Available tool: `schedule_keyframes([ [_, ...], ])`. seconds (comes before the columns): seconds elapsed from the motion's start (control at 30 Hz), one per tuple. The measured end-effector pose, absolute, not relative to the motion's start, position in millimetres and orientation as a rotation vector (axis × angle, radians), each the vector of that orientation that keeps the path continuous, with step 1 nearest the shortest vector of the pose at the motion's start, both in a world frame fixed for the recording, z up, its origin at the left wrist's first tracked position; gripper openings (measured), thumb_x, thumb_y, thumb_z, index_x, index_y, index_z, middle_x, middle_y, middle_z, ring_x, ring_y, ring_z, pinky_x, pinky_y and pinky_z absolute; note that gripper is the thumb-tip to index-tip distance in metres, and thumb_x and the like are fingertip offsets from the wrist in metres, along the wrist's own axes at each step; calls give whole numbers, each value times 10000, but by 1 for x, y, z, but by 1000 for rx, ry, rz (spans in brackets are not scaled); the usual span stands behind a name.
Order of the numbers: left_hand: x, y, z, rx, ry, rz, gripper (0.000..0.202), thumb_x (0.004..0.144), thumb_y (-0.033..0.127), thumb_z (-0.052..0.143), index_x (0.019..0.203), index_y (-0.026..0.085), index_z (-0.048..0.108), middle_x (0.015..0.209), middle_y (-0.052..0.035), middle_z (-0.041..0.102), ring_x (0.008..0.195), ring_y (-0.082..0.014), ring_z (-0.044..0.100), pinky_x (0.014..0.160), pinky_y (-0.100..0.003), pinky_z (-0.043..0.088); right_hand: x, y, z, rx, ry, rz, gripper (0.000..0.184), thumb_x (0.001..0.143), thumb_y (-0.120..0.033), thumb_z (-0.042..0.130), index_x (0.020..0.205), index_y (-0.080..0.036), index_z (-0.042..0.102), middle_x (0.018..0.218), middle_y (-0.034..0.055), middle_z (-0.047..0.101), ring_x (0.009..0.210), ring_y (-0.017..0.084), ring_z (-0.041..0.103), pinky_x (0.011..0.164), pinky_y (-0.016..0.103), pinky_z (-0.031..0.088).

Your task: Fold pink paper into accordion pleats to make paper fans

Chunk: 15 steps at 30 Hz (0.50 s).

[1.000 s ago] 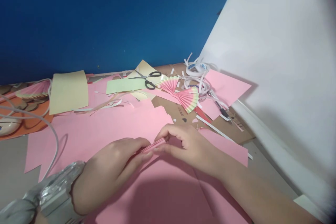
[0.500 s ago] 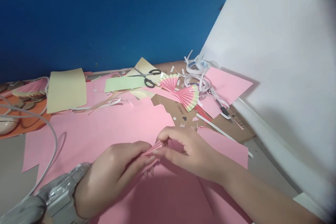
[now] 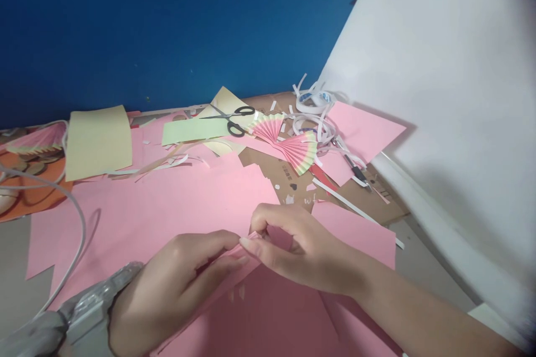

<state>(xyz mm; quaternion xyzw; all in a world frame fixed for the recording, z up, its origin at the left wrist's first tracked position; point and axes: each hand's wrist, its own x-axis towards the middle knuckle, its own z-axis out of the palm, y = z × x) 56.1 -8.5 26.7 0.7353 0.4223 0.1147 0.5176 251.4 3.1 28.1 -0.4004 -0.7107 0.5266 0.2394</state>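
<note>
Between both hands is a pleated strip of pink paper (image 3: 250, 259), held low over large pink sheets (image 3: 176, 201). My left hand (image 3: 180, 284) pinches its left part between thumb and fingers. My right hand (image 3: 293, 242) grips the right end, thumb lying along the folds and fingertips curled behind. The far side of the pleats is hidden by my fingers. Beyond the hands lies a finished-looking pleated pink paper bow (image 3: 280, 142) with yellow-green edges. Scissors (image 3: 232, 120) with black handles rest spread beside it on pale green paper (image 3: 188, 131).
Yellow paper (image 3: 98, 142) stands at the back left, near an orange sheet (image 3: 50, 196) bearing coins and a cable (image 3: 81, 223). Curled white strips (image 3: 312, 117), a pen (image 3: 359, 174) and scraps lie on brown cardboard (image 3: 379, 201). A blue wall (image 3: 167, 28) closes the back.
My right thumb has slid left along the pleats, now near the left fingertips. More of the pink strip shows below my hands. The camera view has shifted slightly.
</note>
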Motion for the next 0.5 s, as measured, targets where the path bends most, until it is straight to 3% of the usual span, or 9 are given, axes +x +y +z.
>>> schedule_keyframes([
  [0.2, 58, -13, 22, 1738, 1063, 217, 298, 919, 326, 384, 662, 194, 454, 599, 56, 549, 532, -92, 472, 491, -190, 322, 251, 2, 24, -1097, -1917, 1541, 291, 870, -278, 467, 632, -191, 325, 622, -59, 343, 532, 69, 293, 453, 199, 232],
  [0.4, 65, -16, 10, 1519, 1024, 327, 361, 940, 354, 309, 677, 183, 489, 635, 17, 590, 592, -120, 529, 562, -223, 410, 247, 6, 15, -1080, -1829, 1655, 320, 900, -315, 418, 631, -192, 296, 634, -55, 296, 551, 77, 276, 483, 216, 234],
  [0.5, 65, -15, 7, 1463, 1030, 382, 371, 937, 353, 329, 647, 179, 481, 621, 11, 601, 580, -117, 539, 570, -220, 437, 247, 8, 10, -1055, -1780, 1673, 371, 948, -392, 278, 635, -192, 295, 625, -51, 294, 553, 85, 286, 515, 221, 267],
])
